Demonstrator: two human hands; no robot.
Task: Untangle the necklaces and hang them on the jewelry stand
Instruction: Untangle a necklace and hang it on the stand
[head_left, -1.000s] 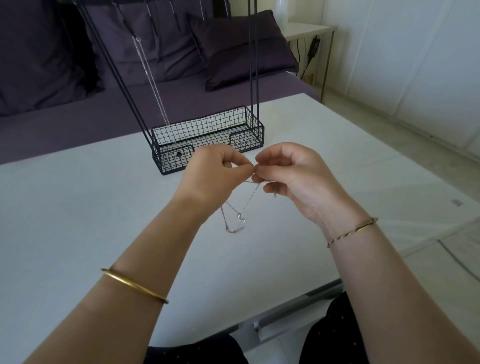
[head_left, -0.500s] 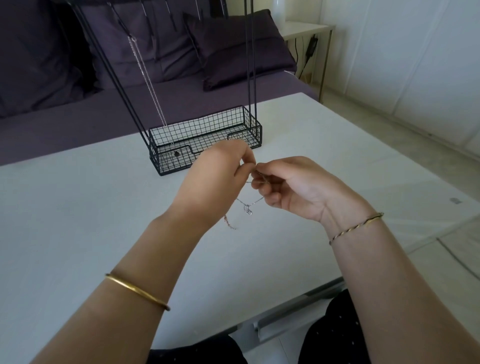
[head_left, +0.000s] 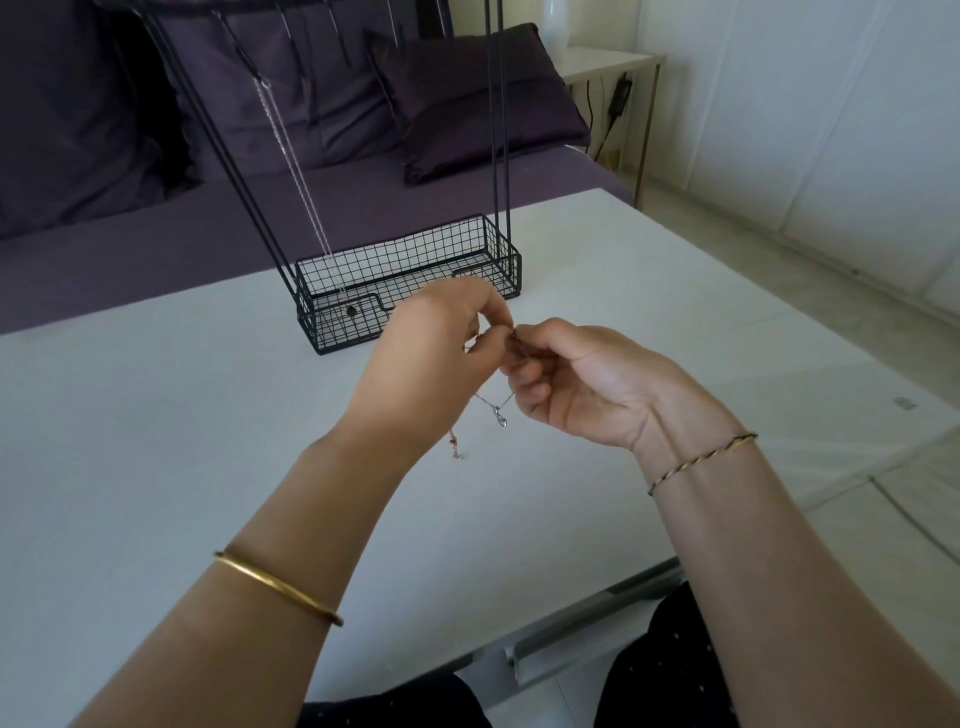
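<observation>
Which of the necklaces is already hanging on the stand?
The long silver chain hooked at the left end of the jewelry stand, dropping into its wire basket. The other chains are pinched between the left hand and right hand.

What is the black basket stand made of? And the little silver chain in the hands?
The jewelry stand looks like thin metal wire with a matte black coating: it has straight rods and a see-through grid. The necklace looks like silvery metal, since its fine links and clasp glint. Whether it is real silver or plating, I cannot tell.
</observation>
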